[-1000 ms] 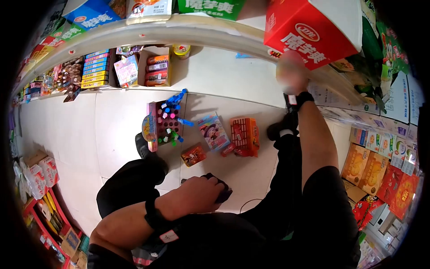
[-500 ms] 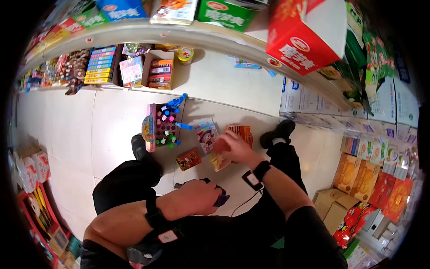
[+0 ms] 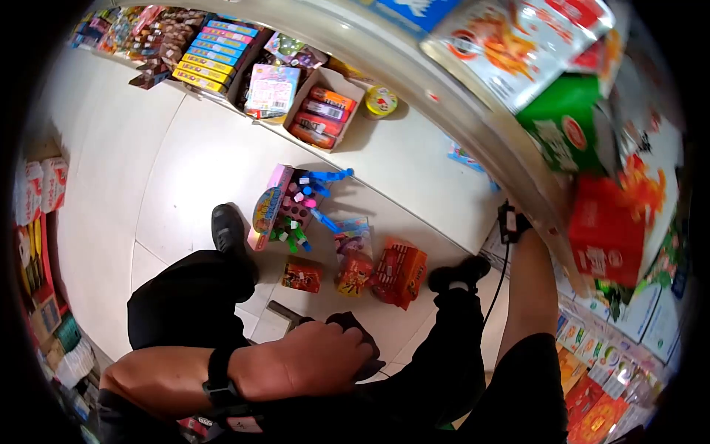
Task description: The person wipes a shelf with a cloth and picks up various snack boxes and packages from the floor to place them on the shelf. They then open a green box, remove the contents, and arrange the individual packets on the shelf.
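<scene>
Gripping a dark handheld device [image 3: 360, 331] from above, the left hand [image 3: 303, 364] is lying over the person's crouched thighs, its fingers curled shut around the device's body, low in the head view. Well apart from it, the right forearm [image 3: 529, 288] is extending upward at the right, a black wristband [image 3: 509, 222] sitting just under the rim of a shelf [image 3: 444, 103]; the right hand is lying hidden behind that rim, so its grip cannot be told. Beyond the left hand, an orange box [image 3: 399, 272], an orange packet [image 3: 353, 272] and a small red packet [image 3: 302, 274] are lying on the pale floor [image 3: 185, 163] between the two black shoes [image 3: 225, 229]. A pink display box [image 3: 281, 211] of coloured tubes is standing just behind them. Farther out, stacked flat boxes [image 3: 211, 63] are filling the lowest shelf level, and a red carton [image 3: 610, 229] is sitting on the shelf at the right.
</scene>
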Tool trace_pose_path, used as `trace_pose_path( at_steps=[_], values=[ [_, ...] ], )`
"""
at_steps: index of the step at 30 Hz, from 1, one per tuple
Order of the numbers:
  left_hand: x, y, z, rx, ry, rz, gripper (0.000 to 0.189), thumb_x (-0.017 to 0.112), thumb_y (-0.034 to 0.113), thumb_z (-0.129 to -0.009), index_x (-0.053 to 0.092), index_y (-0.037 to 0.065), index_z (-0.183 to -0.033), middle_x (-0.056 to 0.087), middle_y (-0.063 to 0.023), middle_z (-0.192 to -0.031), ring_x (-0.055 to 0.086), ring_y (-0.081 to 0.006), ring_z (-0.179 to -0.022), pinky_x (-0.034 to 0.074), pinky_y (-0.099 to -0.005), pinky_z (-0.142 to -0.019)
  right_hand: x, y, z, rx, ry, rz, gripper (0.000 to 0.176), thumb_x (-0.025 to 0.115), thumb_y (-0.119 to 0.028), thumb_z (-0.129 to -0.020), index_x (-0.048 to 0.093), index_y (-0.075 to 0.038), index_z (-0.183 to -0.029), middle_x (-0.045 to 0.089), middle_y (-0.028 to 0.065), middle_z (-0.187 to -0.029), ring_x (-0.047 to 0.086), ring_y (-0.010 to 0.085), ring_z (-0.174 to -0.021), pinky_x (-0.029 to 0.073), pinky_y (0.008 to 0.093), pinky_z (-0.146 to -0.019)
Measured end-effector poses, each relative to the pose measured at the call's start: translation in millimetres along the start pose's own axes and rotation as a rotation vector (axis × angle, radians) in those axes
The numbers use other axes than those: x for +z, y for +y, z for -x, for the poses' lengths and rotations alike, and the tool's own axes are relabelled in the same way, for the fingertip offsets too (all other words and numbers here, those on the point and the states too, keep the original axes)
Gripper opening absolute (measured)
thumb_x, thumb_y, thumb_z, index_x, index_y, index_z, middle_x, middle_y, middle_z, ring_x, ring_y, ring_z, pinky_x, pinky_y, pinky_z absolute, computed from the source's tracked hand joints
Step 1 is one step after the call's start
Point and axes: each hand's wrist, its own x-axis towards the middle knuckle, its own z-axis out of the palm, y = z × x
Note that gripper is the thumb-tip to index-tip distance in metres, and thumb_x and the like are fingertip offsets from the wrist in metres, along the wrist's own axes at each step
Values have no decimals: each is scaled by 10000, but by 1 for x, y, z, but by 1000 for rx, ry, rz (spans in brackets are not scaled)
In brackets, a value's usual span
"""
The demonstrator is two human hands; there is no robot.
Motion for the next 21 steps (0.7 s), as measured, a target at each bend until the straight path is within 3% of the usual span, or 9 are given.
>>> trace_pose_path(
  at_steps=[10, 21],
  values=[
    [-13, -30, 8, -114, 59, 56, 405, 693, 346, -871, 595, 52, -1132, 616, -147, -1030, 678, -337, -910, 565, -429, -756, 21, -12, -71, -31, 17, 210, 680, 820, -351, -784, 573, -4, -1314, 611, 196, -1272, 560, 278, -1190, 446, 369, -1008],
    [-2, -33, 0, -94, 78, 56, 413, 696, 351, -862, 600, 53, -1132, 624, -150, -1025, 682, -344, -900, 562, -431, -751, 49, -97, -70, -184, -60, 285, 777, 842, -356, -744, 530, -7, -1365, 579, 228, -1327, 539, 331, -1242, 422, 390, -1048]
  ],
)
